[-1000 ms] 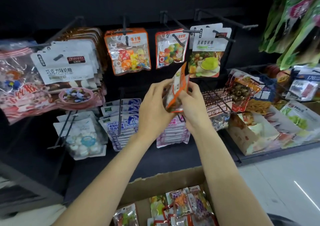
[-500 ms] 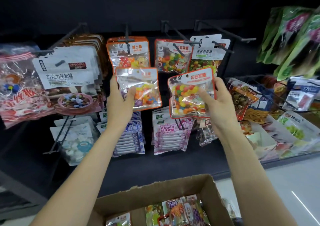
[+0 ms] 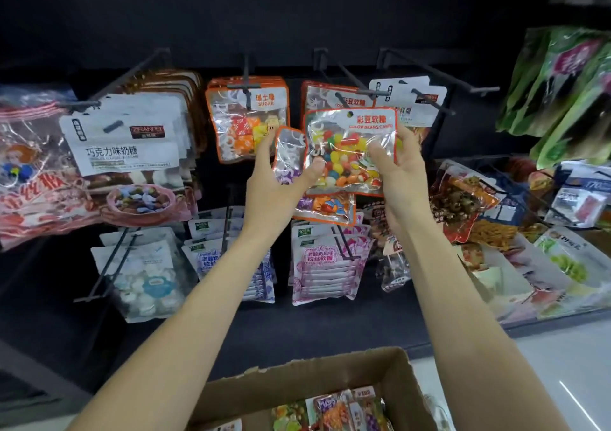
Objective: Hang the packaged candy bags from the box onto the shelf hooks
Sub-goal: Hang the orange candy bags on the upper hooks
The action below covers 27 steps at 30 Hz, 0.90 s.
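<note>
Candy bags: 2 in hand, clear glossy plastic w/ orange borders, held up in front of shelf hooks [image 3: 358, 92], thin black metal rods. Cardboard box [image 3: 395, 376], brown, torn rim, near bottom centre, more bags inside. Jelly bean bag [image 3: 351, 151], flat rectangle, reads "COLOR BEANS CANDY", round hang hole at top; right hand [image 3: 395, 166] fingers clamped on its right edge. Left hand [image 3: 276, 179] thumb and fingers pinch 2nd bag [image 3: 289, 153], partly behind 1st.
</note>
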### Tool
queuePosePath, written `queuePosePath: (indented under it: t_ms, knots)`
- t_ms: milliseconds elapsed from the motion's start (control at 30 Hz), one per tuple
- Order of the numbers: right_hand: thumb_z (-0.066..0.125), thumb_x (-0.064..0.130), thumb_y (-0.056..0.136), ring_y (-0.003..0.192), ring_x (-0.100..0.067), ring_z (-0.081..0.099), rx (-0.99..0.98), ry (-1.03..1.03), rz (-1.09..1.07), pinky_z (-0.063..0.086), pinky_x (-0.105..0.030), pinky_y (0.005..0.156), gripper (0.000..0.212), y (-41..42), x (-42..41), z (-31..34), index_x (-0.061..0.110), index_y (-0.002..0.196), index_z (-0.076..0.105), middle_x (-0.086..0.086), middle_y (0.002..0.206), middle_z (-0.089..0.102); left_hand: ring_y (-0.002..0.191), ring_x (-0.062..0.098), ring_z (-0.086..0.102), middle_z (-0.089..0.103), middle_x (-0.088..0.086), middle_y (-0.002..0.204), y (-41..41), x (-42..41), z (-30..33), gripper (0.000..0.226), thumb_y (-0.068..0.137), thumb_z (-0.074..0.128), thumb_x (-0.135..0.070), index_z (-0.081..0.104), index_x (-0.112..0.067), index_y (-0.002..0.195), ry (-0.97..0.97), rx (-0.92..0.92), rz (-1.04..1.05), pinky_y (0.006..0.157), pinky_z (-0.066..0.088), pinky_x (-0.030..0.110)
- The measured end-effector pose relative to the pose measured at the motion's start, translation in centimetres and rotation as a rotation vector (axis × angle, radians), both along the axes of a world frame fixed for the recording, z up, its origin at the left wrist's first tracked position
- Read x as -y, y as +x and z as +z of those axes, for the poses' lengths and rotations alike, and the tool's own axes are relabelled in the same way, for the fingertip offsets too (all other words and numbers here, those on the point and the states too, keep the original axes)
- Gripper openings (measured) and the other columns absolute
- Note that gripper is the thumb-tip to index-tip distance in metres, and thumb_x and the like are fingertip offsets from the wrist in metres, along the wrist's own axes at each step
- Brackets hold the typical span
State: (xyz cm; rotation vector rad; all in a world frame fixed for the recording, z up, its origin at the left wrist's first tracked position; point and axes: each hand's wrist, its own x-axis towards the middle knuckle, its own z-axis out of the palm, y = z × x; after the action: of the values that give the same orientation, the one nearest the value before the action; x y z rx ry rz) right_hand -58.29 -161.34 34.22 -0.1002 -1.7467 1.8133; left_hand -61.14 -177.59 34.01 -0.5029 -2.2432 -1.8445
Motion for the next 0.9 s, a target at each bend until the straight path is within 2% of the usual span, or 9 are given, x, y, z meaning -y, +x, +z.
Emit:
queuePosePath:
  t_ms: [67, 200, 300, 367, 467, 567, 633, 833, 900]
  knots:
    - [0.059, 0.021, 0.094, 0.120, -0.017, 0.056, -0.023, -0.005, -0.011, 0.049, -0.045, 0.098, 0.041, -0.4, -0.3, -0.4, 0.028, 0.131, 0.041, 0.001, 0.134, 0.054, 0.131, -0.004, 0.027, 0.028, -0.015, 0.153, 0.0, 0.0, 0.0, 0.075, 0.084, 0.067, -0.043, 0.024, -0.038, 0.145, -0.054, -0.098, -0.005, 0.101, 0.022, 0.016]
    - [0.059, 0.015, 0.094, 0.124, -0.009, 0.051, -0.094, 0.043, -0.062, 0.051, -0.024, 0.093, 0.049, -0.4, -0.7, -0.8, 0.029, 0.135, 0.036, 0.003, 0.143, 0.042, 0.130, -0.005, 0.031, 0.038, -0.017, 0.147, -0.3, -0.4, -0.1, 0.059, 0.088, 0.060, -0.046, 0.035, -0.042, 0.141, -0.200, -0.197, -0.053, 0.100, 0.026, 0.012]
    - [0.056, 0.013, 0.095, 0.122, 0.000, 0.049, -0.091, 0.106, -0.075, 0.045, -0.028, 0.103, 0.041, -0.7, -0.9, -1.1, 0.027, 0.131, 0.045, 0.013, 0.134, 0.049, 0.124, -0.011, 0.033, 0.046, -0.017, 0.142, -0.7, -0.6, -0.2, 0.050, 0.089, 0.059, -0.045, 0.045, -0.039, 0.136, -0.225, -0.204, -0.040, 0.097, 0.027, 0.010]
    - [0.055, 0.012, 0.095, 0.118, 0.010, 0.045, -0.047, 0.188, -0.128, 0.038, -0.016, 0.104, 0.037, -1.6, -0.9, -0.7, 0.023, 0.130, 0.051, 0.026, 0.123, 0.049, 0.109, -0.017, 0.038, 0.050, -0.021, 0.131, -1.1, -0.7, 0.0, 0.049, 0.090, 0.057, -0.046, 0.044, -0.038, 0.137, -0.234, -0.180, -0.028, 0.089, 0.025, 0.000]
    - [0.056, 0.017, 0.095, 0.118, -0.001, 0.045, 0.017, 0.344, -0.243, 0.036, -0.009, 0.094, 0.034, -4.0, -1.1, 0.2, 0.022, 0.128, 0.055, 0.013, 0.127, 0.055, 0.064, -0.015, 0.038, 0.047, -0.027, 0.095, -2.1, -1.0, 0.8, 0.051, 0.092, 0.054, -0.046, 0.040, -0.037, 0.140, -0.303, -0.167, -0.005, 0.065, 0.030, -0.007]
    - [0.058, 0.023, 0.094, 0.098, -0.017, 0.052, 0.073, 0.479, -0.348, 0.039, -0.025, 0.079, 0.030, -6.9, -1.8, 0.6, 0.019, 0.124, 0.058, -0.005, 0.109, 0.061, 0.075, -0.011, 0.046, 0.058, -0.013, 0.110, -3.1, -0.7, 1.7, 0.062, 0.089, 0.061, -0.043, 0.036, -0.032, 0.144, -0.449, -0.124, -0.003, 0.070, 0.034, 0.010]
    - [0.058, 0.023, 0.094, 0.087, -0.018, 0.047, 0.111, 0.536, -0.396, 0.033, -0.024, 0.071, 0.031, -8.3, -1.8, 1.0, 0.015, 0.124, 0.056, -0.008, 0.101, 0.058, 0.088, 0.003, 0.050, 0.059, -0.004, 0.125, -3.0, 0.2, 1.5, 0.068, 0.085, 0.068, -0.039, 0.037, -0.029, 0.144, -0.558, -0.082, 0.010, 0.075, 0.032, 0.011]
    - [0.058, 0.022, 0.093, 0.110, -0.024, 0.050, 0.220, 0.594, -0.430, 0.035, -0.024, 0.080, 0.045, -7.8, -0.1, 1.3, 0.019, 0.135, 0.044, -0.011, 0.132, 0.045, 0.103, 0.010, 0.054, 0.060, -0.005, 0.125, -1.6, 3.7, -0.2, 0.062, 0.081, 0.072, -0.037, 0.043, -0.040, 0.136, -0.525, -0.095, 0.040, 0.077, 0.036, 0.020]
    - [0.059, 0.024, 0.092, 0.111, -0.013, 0.045, 0.168, 0.499, -0.377, 0.035, -0.015, 0.082, 0.045, -5.3, 0.7, 0.5, 0.025, 0.134, 0.045, -0.006, 0.134, 0.043, 0.104, -0.002, 0.049, 0.054, -0.018, 0.125, -1.7, 4.5, -0.4, 0.063, 0.080, 0.073, -0.035, 0.044, -0.041, 0.136, -0.417, -0.108, 0.089, 0.077, 0.034, 0.010]
